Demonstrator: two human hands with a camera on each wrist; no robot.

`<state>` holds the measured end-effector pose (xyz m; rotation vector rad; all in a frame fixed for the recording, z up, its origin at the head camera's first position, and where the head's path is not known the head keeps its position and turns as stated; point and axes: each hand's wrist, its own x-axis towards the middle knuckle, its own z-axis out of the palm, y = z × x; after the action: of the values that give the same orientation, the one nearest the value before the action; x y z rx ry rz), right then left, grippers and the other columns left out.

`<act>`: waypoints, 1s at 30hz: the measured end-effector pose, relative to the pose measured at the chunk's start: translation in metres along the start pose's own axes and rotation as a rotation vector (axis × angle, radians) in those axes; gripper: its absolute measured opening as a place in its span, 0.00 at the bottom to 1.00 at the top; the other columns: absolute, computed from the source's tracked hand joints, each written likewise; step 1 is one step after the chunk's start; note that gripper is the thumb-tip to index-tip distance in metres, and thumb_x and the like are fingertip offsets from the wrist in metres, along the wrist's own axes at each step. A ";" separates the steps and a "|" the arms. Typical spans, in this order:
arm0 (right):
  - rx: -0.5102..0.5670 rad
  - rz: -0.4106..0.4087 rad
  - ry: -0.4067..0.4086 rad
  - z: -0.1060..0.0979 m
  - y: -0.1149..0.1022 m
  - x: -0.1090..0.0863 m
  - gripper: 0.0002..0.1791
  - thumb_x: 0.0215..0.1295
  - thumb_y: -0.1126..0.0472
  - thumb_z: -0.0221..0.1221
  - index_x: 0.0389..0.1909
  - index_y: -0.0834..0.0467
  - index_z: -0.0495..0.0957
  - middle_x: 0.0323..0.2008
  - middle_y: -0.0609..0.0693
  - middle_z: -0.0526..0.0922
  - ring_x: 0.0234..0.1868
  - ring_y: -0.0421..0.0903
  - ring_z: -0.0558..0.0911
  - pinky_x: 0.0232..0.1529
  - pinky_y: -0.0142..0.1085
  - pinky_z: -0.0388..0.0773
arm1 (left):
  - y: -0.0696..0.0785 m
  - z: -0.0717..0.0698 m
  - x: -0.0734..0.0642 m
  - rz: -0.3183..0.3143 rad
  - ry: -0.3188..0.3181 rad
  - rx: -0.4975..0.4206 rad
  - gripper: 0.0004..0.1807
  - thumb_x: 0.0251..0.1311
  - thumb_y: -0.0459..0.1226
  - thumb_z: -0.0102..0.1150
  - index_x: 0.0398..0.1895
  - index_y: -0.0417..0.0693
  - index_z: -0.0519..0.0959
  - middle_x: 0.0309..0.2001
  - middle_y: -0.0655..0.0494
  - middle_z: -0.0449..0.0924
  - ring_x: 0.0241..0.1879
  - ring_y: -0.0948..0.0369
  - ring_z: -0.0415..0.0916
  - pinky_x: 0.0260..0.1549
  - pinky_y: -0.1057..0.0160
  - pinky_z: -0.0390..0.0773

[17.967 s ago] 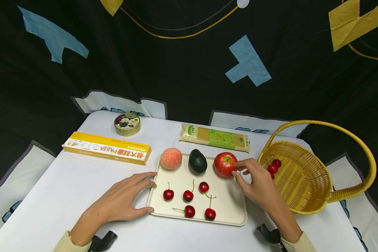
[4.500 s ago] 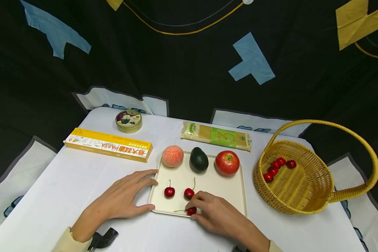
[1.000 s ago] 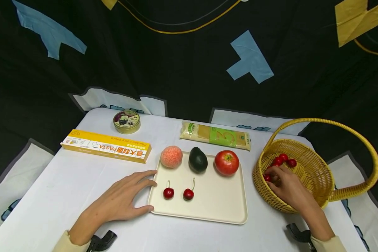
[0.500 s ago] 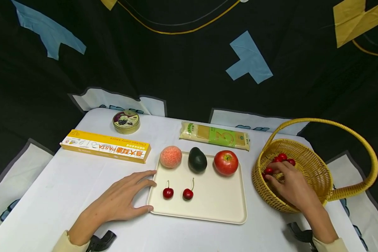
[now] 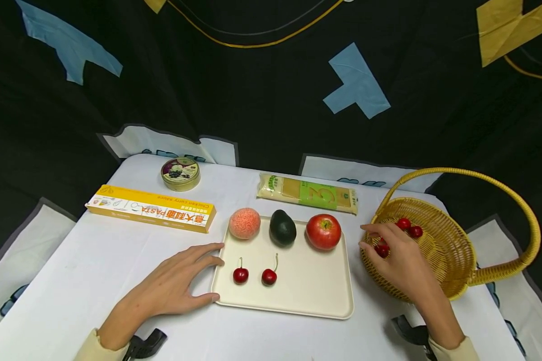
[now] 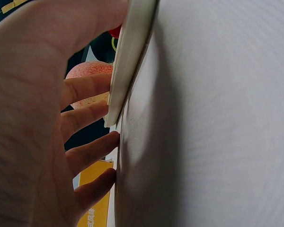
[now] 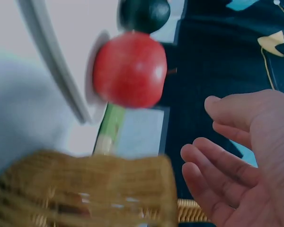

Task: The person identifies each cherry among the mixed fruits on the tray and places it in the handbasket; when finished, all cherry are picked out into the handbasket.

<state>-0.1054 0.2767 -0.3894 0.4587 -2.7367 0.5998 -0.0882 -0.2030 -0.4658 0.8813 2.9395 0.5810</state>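
My left hand (image 5: pixel 176 281) rests on the table with fingertips and thumb at the left rim of the cream tray (image 5: pixel 311 286); the left wrist view shows the fingers spread along the tray edge (image 6: pixel 132 52). Over the near left side of the yellow wicker basket (image 5: pixel 453 250) hovers my right hand (image 5: pixel 402 255), its fingers relaxed around nothing. Several cherries (image 5: pixel 415 231) lie in the basket, some partly hidden by that hand. Two stemmed cherries, one left (image 5: pixel 241 276) and one right (image 5: pixel 268 277), sit on the tray.
Along the tray's back are a peach (image 5: pixel 245 223), an avocado (image 5: pixel 282 228) and a red apple (image 5: pixel 323 232). Behind them lies a pasta packet (image 5: pixel 307 193). A yellow pasta box (image 5: pixel 151 208) and a round tin (image 5: pixel 180 174) stand at the left. The basket's tall handle (image 5: pixel 524 210) arches up.
Over the longer span, several cherries went from tray to basket, including the one in my right hand 4.5 s ago. That hand now rises leftward from the basket; my left hand stays put.
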 end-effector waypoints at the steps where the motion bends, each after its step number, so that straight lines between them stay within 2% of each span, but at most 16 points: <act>1: 0.011 -0.011 -0.002 0.002 -0.003 0.001 0.24 0.61 0.64 0.78 0.58 0.58 0.85 0.47 0.54 0.86 0.43 0.52 0.85 0.41 0.53 0.91 | 0.000 0.000 0.000 0.000 0.000 -0.001 0.32 0.58 0.63 0.75 0.64 0.65 0.82 0.81 0.61 0.66 0.77 0.53 0.67 0.72 0.42 0.73; 6: 0.043 -0.084 -0.013 0.017 -0.015 0.005 0.25 0.58 0.64 0.80 0.56 0.57 0.85 0.46 0.53 0.86 0.41 0.49 0.85 0.37 0.47 0.90 | -0.001 0.000 0.000 -0.004 -0.004 -0.004 0.32 0.58 0.63 0.75 0.64 0.65 0.82 0.81 0.60 0.66 0.77 0.53 0.67 0.73 0.42 0.72; 17: 0.214 -0.274 -0.075 0.056 -0.043 0.010 0.24 0.58 0.62 0.80 0.55 0.56 0.85 0.49 0.52 0.87 0.41 0.48 0.89 0.40 0.41 0.91 | 0.000 0.000 0.000 -0.003 -0.005 -0.007 0.32 0.58 0.63 0.74 0.64 0.65 0.82 0.81 0.61 0.66 0.77 0.53 0.67 0.73 0.42 0.72; 23: 0.275 -0.307 -0.174 0.071 -0.066 0.011 0.24 0.64 0.58 0.77 0.60 0.53 0.84 0.54 0.51 0.85 0.45 0.47 0.89 0.45 0.40 0.90 | -0.001 0.001 -0.001 0.003 0.013 -0.003 0.32 0.58 0.62 0.75 0.63 0.66 0.82 0.81 0.61 0.66 0.77 0.54 0.68 0.72 0.42 0.73; 30: 0.308 -0.288 -0.296 0.083 -0.088 0.010 0.22 0.67 0.56 0.75 0.60 0.51 0.84 0.51 0.48 0.85 0.46 0.43 0.87 0.45 0.34 0.87 | -0.001 0.001 -0.001 0.018 0.025 -0.010 0.32 0.57 0.62 0.76 0.63 0.64 0.82 0.81 0.61 0.66 0.77 0.53 0.68 0.72 0.42 0.73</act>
<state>-0.1004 0.1608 -0.4271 1.0712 -2.7722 0.9425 -0.0882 -0.2040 -0.4673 0.9064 2.9510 0.6112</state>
